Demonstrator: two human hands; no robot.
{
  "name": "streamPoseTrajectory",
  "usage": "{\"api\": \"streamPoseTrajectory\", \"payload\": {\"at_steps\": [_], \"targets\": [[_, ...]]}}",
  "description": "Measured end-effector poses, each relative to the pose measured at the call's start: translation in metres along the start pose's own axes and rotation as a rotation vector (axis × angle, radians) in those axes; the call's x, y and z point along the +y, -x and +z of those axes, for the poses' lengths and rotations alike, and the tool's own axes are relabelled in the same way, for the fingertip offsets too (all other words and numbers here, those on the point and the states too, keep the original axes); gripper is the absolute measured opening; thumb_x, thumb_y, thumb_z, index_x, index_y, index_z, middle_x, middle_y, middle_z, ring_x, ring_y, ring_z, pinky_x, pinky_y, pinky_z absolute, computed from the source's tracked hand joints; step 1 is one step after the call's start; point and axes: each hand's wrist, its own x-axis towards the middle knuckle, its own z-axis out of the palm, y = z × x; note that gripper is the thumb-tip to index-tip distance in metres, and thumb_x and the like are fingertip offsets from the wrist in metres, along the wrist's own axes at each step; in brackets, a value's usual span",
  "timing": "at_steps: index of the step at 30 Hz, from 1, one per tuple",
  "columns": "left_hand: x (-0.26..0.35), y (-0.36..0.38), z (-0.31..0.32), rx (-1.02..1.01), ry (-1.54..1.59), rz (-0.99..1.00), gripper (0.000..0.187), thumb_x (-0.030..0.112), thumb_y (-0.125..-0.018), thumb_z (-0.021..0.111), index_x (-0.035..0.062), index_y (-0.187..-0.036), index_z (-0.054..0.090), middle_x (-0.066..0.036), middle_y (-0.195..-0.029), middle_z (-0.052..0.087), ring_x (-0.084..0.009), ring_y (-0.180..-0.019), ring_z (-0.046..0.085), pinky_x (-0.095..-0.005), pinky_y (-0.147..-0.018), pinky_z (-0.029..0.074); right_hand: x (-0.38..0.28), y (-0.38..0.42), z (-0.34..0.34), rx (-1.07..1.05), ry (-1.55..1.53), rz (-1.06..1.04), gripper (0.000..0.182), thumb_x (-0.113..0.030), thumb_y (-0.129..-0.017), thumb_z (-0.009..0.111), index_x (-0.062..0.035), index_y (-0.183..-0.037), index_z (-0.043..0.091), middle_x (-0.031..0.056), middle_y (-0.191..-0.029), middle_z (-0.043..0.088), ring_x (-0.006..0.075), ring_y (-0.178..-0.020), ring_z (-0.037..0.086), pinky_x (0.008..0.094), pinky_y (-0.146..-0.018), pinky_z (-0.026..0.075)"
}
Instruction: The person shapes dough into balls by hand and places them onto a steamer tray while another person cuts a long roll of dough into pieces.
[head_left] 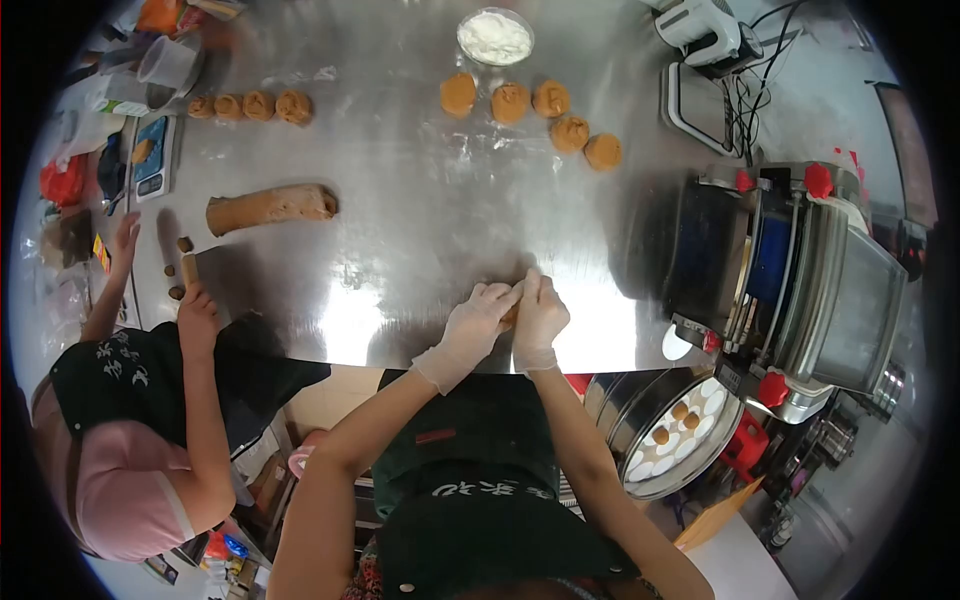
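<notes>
**Steel worktop (390, 170), gloved hands closed in on soft dough**

Metal fills most of the scene, smeared pale in places and shining at the near edge. At right stands a bulky roller machine (815, 290) with red knobs. On the left, a co-worker (130, 430) holds a short stick. Near right, below the worktop, a round pan (622, 425) carries white discs and some brown balls. A thick dough log (270, 208) lies toward the left.

Near the middle, the left hand (472, 322) and right hand (541, 318), in clear gloves, are curled together around a dough piece (510, 318); I cannot tell how each finger grips. Far off sits a bowl of white powder (495, 38), with five dough lumps (510, 103) nearer and four smaller rolls (258, 106) far left.

Smallest to view is that dough piece, mostly hidden. It looks light, pliable and perhaps tacky, easily dented: best cupped from below, with the rim pinched gently.
</notes>
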Motion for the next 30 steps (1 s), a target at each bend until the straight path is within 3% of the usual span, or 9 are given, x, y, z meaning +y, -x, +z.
{"api": "streamPoseTrajectory", "payload": {"at_steps": [2,6,10,14,18,20,23,27,30], "targets": [[-0.003,0.014,0.012,-0.048,-0.067,0.024,0.073,0.013,-0.074,0.079,0.0154,-0.143,0.052,-0.004,-0.127,0.055,-0.0298,-0.117,0.055,-0.0416,-0.088,0.054,0.019,0.015,0.004,0.011,0.140,-0.154,0.019,-0.025,-0.098,0.062,-0.0091,-0.090,0.069,0.0093,-0.078,0.069,0.0309,-0.066,0.067,0.0403,-0.058,0.054],[0.025,0.002,-0.025,-0.041,-0.084,0.019,0.088,0.026,-0.068,0.085,0.0098,-0.145,0.047,-0.010,-0.135,0.051,-0.0337,-0.125,0.050,-0.0423,-0.097,0.051,0.013,0.017,-0.021,-0.048,-0.200,0.159,0.020,-0.023,-0.099,0.061,-0.0056,-0.102,0.069,0.0119,-0.093,0.071,0.0267,-0.083,0.069,0.0400,-0.074,0.055],[0.042,-0.037,-0.002,-0.109,-0.644,0.167,0.102,0.043,-0.070,0.083,-0.0007,-0.149,0.035,-0.019,-0.152,0.038,-0.0338,-0.143,0.034,-0.0414,-0.117,0.033,0.046,0.019,-0.048,-0.067,-0.515,0.550,0.024,-0.020,-0.099,0.058,-0.0019,-0.108,0.070,0.0077,-0.091,0.069,0.0161,-0.083,0.063,0.0322,-0.079,0.051],[0.006,-0.005,0.035,0.045,-0.469,0.298,0.076,0.035,-0.077,0.079,0.0009,-0.139,0.051,-0.016,-0.142,0.053,-0.0302,-0.134,0.048,-0.0405,-0.112,0.040,0.072,0.021,-0.064,-0.152,-0.606,0.671,0.025,-0.022,-0.099,0.057,-0.0008,-0.104,0.070,0.0052,-0.085,0.066,0.0130,-0.080,0.060,0.0272,-0.077,0.049],[-0.006,0.008,0.047,0.182,0.162,0.011,0.050,0.016,-0.085,0.074,0.0069,-0.132,0.061,-0.012,-0.123,0.065,-0.0262,-0.119,0.060,-0.0386,-0.103,0.049,0.026,0.025,-0.069,-0.388,-0.763,0.797,0.027,-0.024,-0.099,0.058,-0.0020,-0.111,0.069,0.0022,-0.088,0.068,0.0122,-0.081,0.058,0.0285,-0.076,0.049],[0.027,0.000,0.036,0.450,0.719,-0.232,0.053,0.005,-0.083,0.072,0.0122,-0.134,0.061,-0.009,-0.115,0.068,-0.0267,-0.113,0.063,-0.0391,-0.098,0.052,0.013,0.039,-0.056,-0.435,-1.129,0.637,0.042,-0.031,-0.104,0.056,-0.0028,-0.135,0.056,0.0079,-0.121,0.063,0.0170,-0.109,0.057,0.0315,-0.097,0.045],[0.090,-0.001,0.008,0.602,0.861,-0.328,0.036,0.000,-0.097,0.058,0.0053,-0.132,0.061,-0.011,-0.129,0.065,-0.0196,-0.121,0.059,-0.0325,-0.104,0.047,-0.038,0.025,-0.082,-0.510,-1.476,0.574,0.055,-0.038,-0.107,0.049,-0.0027,-0.148,0.042,0.0107,-0.142,0.051,0.0191,-0.131,0.048,0.0338,-0.113,0.036],[0.117,0.011,-0.052,0.617,0.340,-0.104,0.083,0.014,-0.075,0.083,0.0072,-0.149,0.045,-0.017,-0.139,0.057,-0.0331,-0.130,0.052,-0.0434,-0.113,0.039,-0.046,-0.007,-0.096,-0.838,-1.861,0.720,0.054,-0.041,-0.106,0.048,-0.0027,-0.145,0.047,0.0121,-0.139,0.057,0.0233,-0.128,0.055,0.0388,-0.109,0.046],[0.109,0.014,-0.083,0.460,0.132,0.002,0.099,0.020,-0.067,0.088,0.0118,-0.153,0.040,-0.020,-0.142,0.054,-0.0398,-0.132,0.048,-0.0473,-0.112,0.038,-0.061,-0.020,-0.117,-1.107,-1.745,0.810,0.063,-0.048,-0.107,0.041,-0.0027,-0.149,0.038,0.0140,-0.143,0.052,0.0251,-0.137,0.046,0.0393,-0.119,0.033]]}}
